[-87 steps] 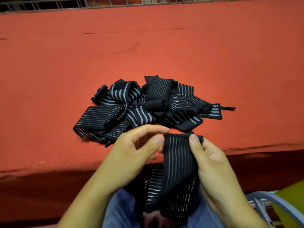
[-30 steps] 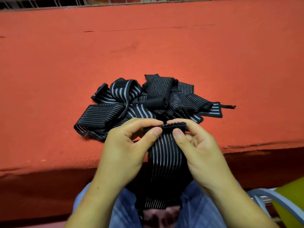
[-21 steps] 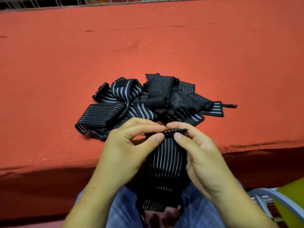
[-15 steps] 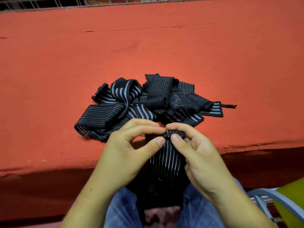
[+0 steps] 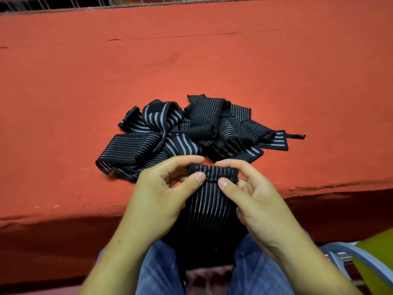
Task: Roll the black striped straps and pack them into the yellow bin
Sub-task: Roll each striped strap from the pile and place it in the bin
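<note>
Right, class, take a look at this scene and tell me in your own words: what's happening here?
A person at a red table pinches the top end of one black striped strap between the left hand and the right hand; that end is turned over into a small first roll, the rest hanging to the lap. A pile of straps lies unrolled on the table. The yellow bin shows only as a corner at lower right.

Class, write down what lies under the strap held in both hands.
Below the held strap, blue jeans show either side; what lies directly beneath it is covered.
</note>
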Demonstrator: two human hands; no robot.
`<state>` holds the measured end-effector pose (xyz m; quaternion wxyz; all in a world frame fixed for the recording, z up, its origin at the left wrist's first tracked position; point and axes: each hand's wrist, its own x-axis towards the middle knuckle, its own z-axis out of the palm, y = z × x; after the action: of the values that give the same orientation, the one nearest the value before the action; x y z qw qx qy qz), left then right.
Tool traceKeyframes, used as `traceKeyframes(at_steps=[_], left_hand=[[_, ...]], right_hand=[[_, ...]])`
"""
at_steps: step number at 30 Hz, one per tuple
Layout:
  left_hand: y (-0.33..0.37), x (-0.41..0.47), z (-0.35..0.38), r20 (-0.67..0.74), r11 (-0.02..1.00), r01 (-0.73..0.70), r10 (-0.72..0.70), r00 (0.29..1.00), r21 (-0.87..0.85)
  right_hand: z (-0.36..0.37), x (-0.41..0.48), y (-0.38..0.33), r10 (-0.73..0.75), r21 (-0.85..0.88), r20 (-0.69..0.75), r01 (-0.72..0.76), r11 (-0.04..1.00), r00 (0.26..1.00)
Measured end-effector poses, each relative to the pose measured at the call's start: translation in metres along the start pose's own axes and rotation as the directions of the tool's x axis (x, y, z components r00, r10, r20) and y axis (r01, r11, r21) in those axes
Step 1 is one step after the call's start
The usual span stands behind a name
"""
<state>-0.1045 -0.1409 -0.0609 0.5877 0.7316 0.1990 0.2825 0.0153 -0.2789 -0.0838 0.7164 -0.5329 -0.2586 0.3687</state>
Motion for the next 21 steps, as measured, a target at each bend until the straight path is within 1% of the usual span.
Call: traceKeyframes(at_steps=[4,7,9,11,13,17,21], left_hand=[[-0.0028,-0.0015,0.0013,-0.027,0.999,0.025,-0.026,0.999,-0.039],[-0.0022,-0.0013,0.0014,-0.045,0.997,0.043,-0.046,0.998,-0.057],[-0.0022,-0.0007,0.0006,-0.025,0.997,0.066,-0.067,0.997,-0.045],[-0.0017,-0.0007,-0.0006,0.025,0.995,0.097,-0.096,0.995,-0.036],[-0.0016,-0.0007,-0.0013,0.045,0.997,0.079,-0.08,0.996,0.02],[-0.0026,0.0002,-0.002,0.01,0.987,-0.002,0.001,1.0,0.163],[-0.0037,-0.0001,-0.0022,0.056,0.979,-0.019,0.007,0.998,0.203]], right_hand=[[-0.002,-0.0004,-0.0015,0.034,-0.021,-0.025,-0.034,0.999,0.999],[-0.0031,0.0002,0.0002,0.019,-0.027,-0.019,-0.019,0.999,1.0],[-0.0042,0.0006,0.0016,0.018,-0.005,-0.037,-0.018,1.0,0.999],[-0.006,0.0012,0.0025,0.024,-0.001,-0.063,-0.024,1.0,0.998],[-0.0068,0.0012,0.003,0.019,-0.006,-0.068,-0.02,1.0,0.998],[-0.004,-0.0004,0.0048,0.025,0.027,-0.072,-0.023,0.999,0.997],[-0.0044,-0.0012,0.0077,0.021,-0.015,-0.122,-0.023,1.0,0.992]])
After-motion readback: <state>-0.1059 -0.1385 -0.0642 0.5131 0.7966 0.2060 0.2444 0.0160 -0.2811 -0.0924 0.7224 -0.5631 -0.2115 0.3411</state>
